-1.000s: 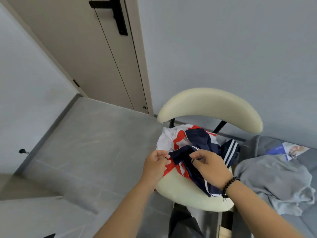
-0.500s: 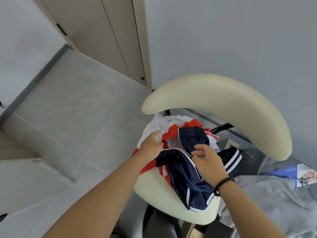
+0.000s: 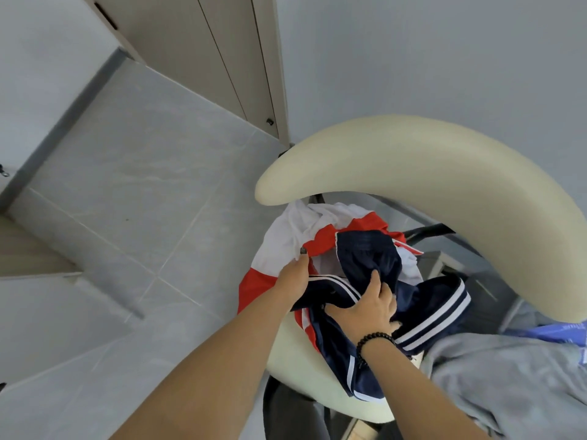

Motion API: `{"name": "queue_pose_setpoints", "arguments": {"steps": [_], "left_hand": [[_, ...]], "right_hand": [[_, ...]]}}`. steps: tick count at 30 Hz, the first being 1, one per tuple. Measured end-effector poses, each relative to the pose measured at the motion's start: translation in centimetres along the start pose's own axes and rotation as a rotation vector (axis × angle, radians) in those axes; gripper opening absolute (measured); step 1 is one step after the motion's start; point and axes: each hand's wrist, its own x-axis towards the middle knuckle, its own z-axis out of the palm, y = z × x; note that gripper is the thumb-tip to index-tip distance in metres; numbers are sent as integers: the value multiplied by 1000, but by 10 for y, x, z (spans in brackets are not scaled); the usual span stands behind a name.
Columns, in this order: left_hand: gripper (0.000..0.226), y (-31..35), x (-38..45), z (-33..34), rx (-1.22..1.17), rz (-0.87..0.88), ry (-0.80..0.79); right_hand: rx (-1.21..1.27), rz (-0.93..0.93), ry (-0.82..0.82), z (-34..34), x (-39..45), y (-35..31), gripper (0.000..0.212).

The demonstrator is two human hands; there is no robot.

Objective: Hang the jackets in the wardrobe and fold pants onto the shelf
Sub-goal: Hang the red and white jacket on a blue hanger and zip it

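Observation:
A crumpled jacket [image 3: 365, 258] in navy, red and white with white stripes lies bunched on the seat of a cream chair [image 3: 428, 173]. My left hand [image 3: 292, 281] grips the jacket's striped navy edge at its left side. My right hand [image 3: 365, 306], with a black bead bracelet at the wrist, has its fingers dug into the navy cloth in the middle of the heap and holds a fold of it. Part of the jacket hangs over the chair's front edge.
A grey garment [image 3: 508, 385] lies to the right of the chair, with a blue printed item [image 3: 552, 331] behind it. Beige wardrobe doors [image 3: 203, 55] stand at the upper left beside a grey wall. Grey floor tiles [image 3: 127, 201] spread to the left.
The view has moved closer over the chair. My hands have spread a little apart along the striped navy edge, and my right hand has pushed deeper into the cloth.

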Motion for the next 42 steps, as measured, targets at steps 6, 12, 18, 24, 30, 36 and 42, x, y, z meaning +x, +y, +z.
{"name": "queue_pose_setpoints", "arguments": {"steps": [6,12,18,24,30,36,42], "left_hand": [[22,-28,-23,-11,-92,227,91],[18,-52,-52,-37,-324,14,148],[19,-29,-86,-54,-189,45,221],[29,0,-141,-60,-371,242,237],[35,5,-173,-68,-551,283,166],[54,8,-225,-93,-613,354,83],[39,-4,-291,-126,-672,466,101]], "right_hand": [[-289,18,-93,0,18,6,120],[-113,-44,-67,-21,14,5,48],[-80,-31,-21,-40,-27,21,33],[-126,20,16,-52,-59,34,66],[-94,-265,84,-45,-100,5,100],[13,-539,104,-29,-155,-17,106],[166,-576,104,-14,-203,-24,107]]}}
